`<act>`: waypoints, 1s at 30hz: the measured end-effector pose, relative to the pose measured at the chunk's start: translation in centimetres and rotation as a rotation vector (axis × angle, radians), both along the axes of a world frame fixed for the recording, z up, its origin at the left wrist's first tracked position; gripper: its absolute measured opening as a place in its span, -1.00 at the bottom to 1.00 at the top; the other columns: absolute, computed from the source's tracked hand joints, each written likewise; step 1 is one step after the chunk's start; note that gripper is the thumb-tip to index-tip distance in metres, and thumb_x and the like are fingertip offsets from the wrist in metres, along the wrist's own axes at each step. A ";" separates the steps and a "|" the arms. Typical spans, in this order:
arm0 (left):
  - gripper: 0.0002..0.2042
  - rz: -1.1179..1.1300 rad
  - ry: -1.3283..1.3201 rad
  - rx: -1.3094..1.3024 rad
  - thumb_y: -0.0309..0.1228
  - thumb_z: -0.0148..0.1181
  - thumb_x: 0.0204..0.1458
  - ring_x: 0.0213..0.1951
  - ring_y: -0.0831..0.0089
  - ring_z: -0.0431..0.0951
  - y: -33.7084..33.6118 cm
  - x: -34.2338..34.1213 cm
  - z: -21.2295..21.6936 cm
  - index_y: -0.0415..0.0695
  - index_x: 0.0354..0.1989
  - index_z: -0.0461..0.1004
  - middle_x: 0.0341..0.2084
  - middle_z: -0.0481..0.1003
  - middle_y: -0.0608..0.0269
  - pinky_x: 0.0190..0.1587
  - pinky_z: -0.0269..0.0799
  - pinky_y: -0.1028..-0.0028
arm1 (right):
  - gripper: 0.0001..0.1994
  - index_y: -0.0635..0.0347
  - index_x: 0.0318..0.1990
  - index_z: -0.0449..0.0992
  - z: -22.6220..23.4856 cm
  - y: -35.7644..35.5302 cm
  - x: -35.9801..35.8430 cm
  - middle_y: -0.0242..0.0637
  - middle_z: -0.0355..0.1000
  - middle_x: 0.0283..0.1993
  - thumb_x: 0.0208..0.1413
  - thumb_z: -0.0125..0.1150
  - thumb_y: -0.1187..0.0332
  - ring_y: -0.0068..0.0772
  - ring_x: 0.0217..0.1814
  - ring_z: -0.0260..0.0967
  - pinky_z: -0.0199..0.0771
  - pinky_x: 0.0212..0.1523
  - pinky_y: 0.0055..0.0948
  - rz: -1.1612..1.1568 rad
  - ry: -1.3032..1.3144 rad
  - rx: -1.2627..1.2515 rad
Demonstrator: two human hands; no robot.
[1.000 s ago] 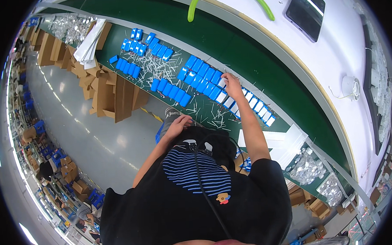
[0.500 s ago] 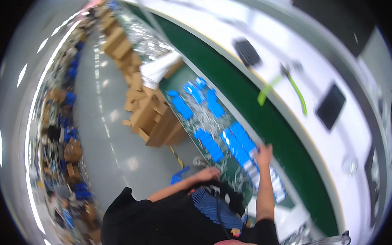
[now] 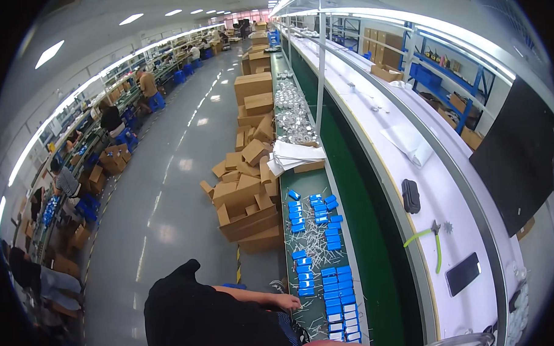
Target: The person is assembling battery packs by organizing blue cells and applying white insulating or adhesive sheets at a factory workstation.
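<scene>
My left hand (image 3: 287,301) rests at the left edge of the green work surface (image 3: 309,181), its fingers loosely bent and apart, with nothing visible in them. Close by stands a column of small blue rectangular packs (image 3: 305,276). To its right is a longer double block of the same blue packs (image 3: 338,284), with white faces showing on the near ones (image 3: 352,321). More blue packs (image 3: 296,216) lie farther along in two groups. Thin white strips (image 3: 316,248) are scattered among them. My right hand is out of view.
Cardboard boxes (image 3: 248,212) pile up left of the surface, beside a grey aisle. White sheets (image 3: 295,155) and clear plastic parts (image 3: 294,114) lie farther along. On the white bench at right are green-handled cutters (image 3: 436,228), a phone (image 3: 463,274) and a black case (image 3: 410,196).
My view has swung up and levelled, showing more of the room. My right hand, which was at the white-faced packs, has left the picture. The left hand stays near the surface's edge.
</scene>
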State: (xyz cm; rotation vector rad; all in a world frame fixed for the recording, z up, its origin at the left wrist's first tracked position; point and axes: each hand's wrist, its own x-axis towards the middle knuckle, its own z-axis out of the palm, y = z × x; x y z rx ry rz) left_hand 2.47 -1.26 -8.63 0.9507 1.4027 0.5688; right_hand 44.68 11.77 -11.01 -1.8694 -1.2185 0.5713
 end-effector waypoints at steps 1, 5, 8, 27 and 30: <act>-0.68 -0.005 0.000 0.005 -0.23 -0.02 0.23 -0.20 0.39 0.50 0.1 -0.3 -0.2 -0.14 0.00 0.50 -0.21 0.54 0.22 -0.10 0.44 0.44 | -0.72 0.44 -0.04 0.52 -1.0 0.0 0.7 0.12 0.51 -0.12 0.24 0.14 0.37 0.06 -0.11 0.49 0.52 0.00 -0.28 -0.005 0.000 0.005; -0.67 -0.260 0.060 -0.099 -0.19 -0.03 0.22 -0.25 0.39 0.49 -0.6 0.8 -0.8 -0.12 -0.01 0.50 -0.26 0.55 0.23 -0.14 0.43 0.45 | -0.70 0.43 -0.04 0.52 -1.0 -3.0 3.3 0.10 0.52 -0.13 0.21 0.19 0.34 0.02 -0.12 0.48 0.52 -0.01 -0.30 -0.034 0.003 -0.014; -0.67 -0.320 0.054 -0.059 -0.18 -0.03 0.22 -0.27 0.39 0.49 0.6 1.9 0.6 -0.11 -0.03 0.51 -0.28 0.55 0.24 -0.16 0.43 0.45 | -0.68 0.43 -0.04 0.52 -0.6 -5.3 4.2 0.08 0.52 -0.13 0.18 0.22 0.32 -0.01 -0.13 0.48 0.51 -0.01 -0.31 -0.077 0.015 -0.019; -0.67 -0.359 0.057 0.304 -0.14 0.03 0.16 -0.44 0.38 0.48 3.2 3.9 -3.7 -0.13 -0.13 0.53 -0.36 0.56 0.21 -0.36 0.41 0.39 | -0.55 0.39 -0.04 0.52 9.8 1.7 -2.9 -0.04 0.53 -0.18 0.03 0.42 0.21 -0.20 -0.18 0.47 0.48 -0.04 -0.38 -0.026 0.124 0.047; -0.92 -0.440 -0.050 0.608 -0.39 0.02 0.14 -0.36 0.27 0.40 3.5 5.1 2.2 -0.09 -0.31 0.40 -0.40 0.41 0.19 -0.27 0.35 0.34 | -0.53 0.38 -0.04 0.52 10.7 -5.3 -0.1 -0.06 0.53 -0.18 0.01 0.45 0.19 -0.23 -0.19 0.47 0.48 -0.05 -0.40 -0.192 0.092 -0.060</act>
